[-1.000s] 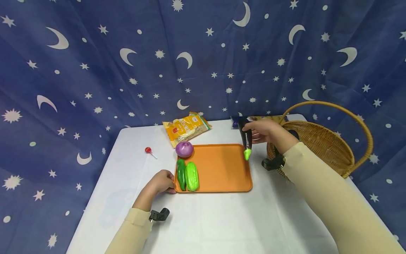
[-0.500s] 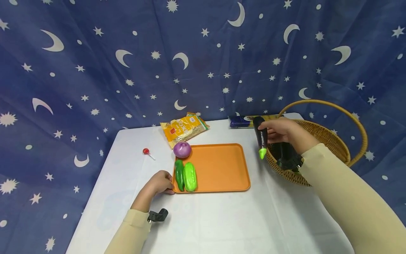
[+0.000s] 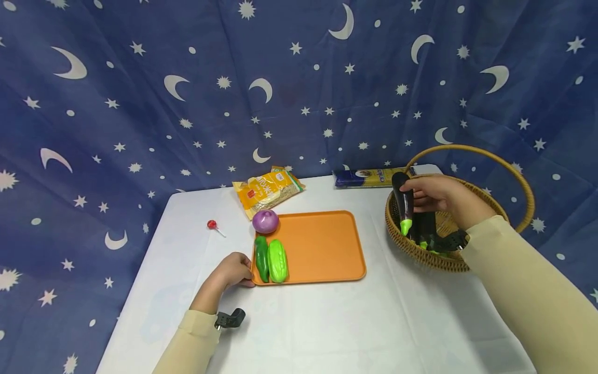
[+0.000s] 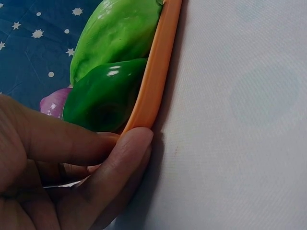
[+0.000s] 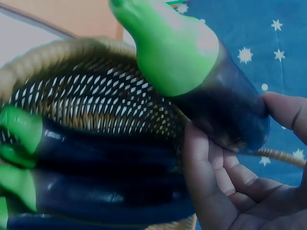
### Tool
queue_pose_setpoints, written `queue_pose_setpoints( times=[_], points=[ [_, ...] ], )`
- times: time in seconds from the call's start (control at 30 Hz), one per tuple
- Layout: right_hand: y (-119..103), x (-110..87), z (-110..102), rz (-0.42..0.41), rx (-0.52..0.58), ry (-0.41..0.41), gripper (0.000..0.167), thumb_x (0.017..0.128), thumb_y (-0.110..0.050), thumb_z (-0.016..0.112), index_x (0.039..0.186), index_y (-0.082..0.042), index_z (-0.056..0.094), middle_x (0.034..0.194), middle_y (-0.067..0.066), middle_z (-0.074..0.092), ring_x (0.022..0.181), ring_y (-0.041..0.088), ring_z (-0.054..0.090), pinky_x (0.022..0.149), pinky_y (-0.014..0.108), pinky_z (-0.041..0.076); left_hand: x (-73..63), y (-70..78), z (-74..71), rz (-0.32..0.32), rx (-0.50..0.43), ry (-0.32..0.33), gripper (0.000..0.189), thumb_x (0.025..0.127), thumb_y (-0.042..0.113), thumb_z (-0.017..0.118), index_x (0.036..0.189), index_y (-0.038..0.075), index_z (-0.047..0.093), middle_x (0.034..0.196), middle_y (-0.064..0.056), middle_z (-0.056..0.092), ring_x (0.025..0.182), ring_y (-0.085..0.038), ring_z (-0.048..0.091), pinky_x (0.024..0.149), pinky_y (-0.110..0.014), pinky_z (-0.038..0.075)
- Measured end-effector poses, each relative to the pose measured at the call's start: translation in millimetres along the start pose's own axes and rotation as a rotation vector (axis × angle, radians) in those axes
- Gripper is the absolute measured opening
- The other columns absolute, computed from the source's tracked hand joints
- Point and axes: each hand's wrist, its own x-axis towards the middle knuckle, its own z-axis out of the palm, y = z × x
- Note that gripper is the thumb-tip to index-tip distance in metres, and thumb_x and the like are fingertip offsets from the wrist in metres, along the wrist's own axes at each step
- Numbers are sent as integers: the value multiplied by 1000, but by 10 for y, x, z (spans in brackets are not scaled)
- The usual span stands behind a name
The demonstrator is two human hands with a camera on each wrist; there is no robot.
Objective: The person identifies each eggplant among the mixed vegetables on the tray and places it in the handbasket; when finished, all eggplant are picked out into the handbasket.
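Note:
My right hand [image 3: 436, 196] pinches a dark purple eggplant [image 3: 403, 200] between thumb and fingers, its bright green stem end pointing down. The eggplant hangs over the near left rim of a wicker basket [image 3: 446, 264]. In the right wrist view, several more eggplants [image 5: 110, 196] lie side by side inside the basket. With thumb and fingers, my left hand [image 3: 233, 269] pinches the front left corner of an orange tray [image 3: 322, 246]. A dark green pepper [image 3: 262, 258], a light green bumpy vegetable [image 3: 277, 261] and a purple onion [image 3: 265, 222] sit along the tray's left side.
Behind the tray lies a yellow bag of grain [image 3: 268, 191]. A blue and yellow packet [image 3: 364, 178] lies at the back, left of the basket's tall arched handle [image 3: 525, 192]. On the left is a red lollipop [image 3: 212, 224]. A starry blue curtain [image 3: 299, 83] hangs behind the table.
My right hand has carried the eggplant rightward from above the tray's right edge to above the basket. The left hand keeps its grip on the tray corner. The head view has shifted slightly.

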Motion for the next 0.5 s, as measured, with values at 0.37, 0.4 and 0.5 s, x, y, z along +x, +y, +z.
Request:
queue_pose_setpoints(
  times=[0.37, 0.4, 0.5],
  points=[
    [183, -82, -195, 1, 30, 36, 85, 96, -28, 64, 156, 4, 13, 101, 7, 61, 81, 12, 70, 82, 31, 60, -25, 17, 1, 10, -18, -4, 20, 82, -12, 63, 100, -9, 57, 87, -18, 60, 64, -22, 69, 62, -34, 62],
    [202, -90, -217, 2, 29, 38, 85, 96, -28, 64, 156, 4, 13, 102, 7, 62, 82, 12, 70, 83, 31, 60, -27, 20, 3, 10, -17, -4, 20, 82, -12, 63, 101, -9, 56, 87, -18, 60, 65, -22, 69, 62, -34, 62],
    [254, -117, -283, 7, 24, 47, 89, 96, -30, 65, 157, 5, 10, 109, 11, 59, 82, 11, 69, 85, 32, 60, -29, 25, 6, 10, -16, -4, 20, 82, -12, 63, 101, -9, 56, 87, -19, 60, 65, -22, 69, 62, -34, 62]
  ],
)
